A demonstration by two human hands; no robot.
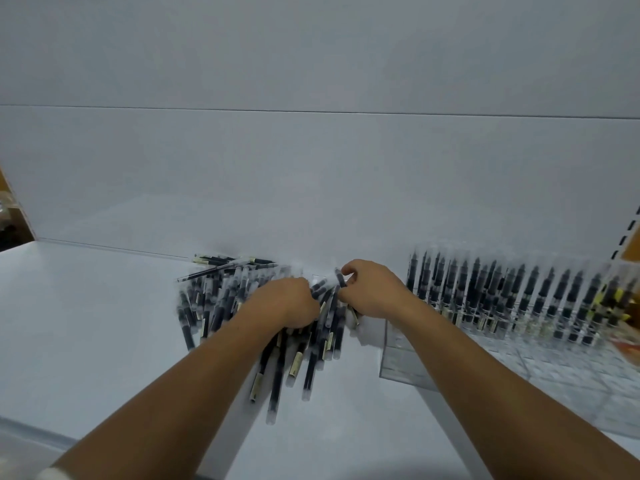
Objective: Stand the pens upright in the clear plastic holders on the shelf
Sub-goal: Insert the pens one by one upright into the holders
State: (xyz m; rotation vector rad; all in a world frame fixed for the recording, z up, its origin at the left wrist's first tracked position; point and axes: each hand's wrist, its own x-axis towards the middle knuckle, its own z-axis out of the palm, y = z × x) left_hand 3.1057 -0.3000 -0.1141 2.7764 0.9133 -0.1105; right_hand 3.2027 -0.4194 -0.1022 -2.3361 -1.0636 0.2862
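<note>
Both arms were bare from the left hand [287, 303] and the right hand [370, 292] down to the lower edge of the view. On the left arm, a small strip of white sleeve [48, 474] showed in the bottom corner, its hem soft and slightly blurred.

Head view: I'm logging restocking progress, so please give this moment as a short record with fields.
loose pens: heaped lying flat on the white shelf, beside the holder
standing pens: upright in rows along the holder's back
clear holder: front slots unfilled
left hand: curled round a bunch from the heap
right hand: pinches a single pen over the heap
image quality: motion-blurred, fine detail unreadable
</note>
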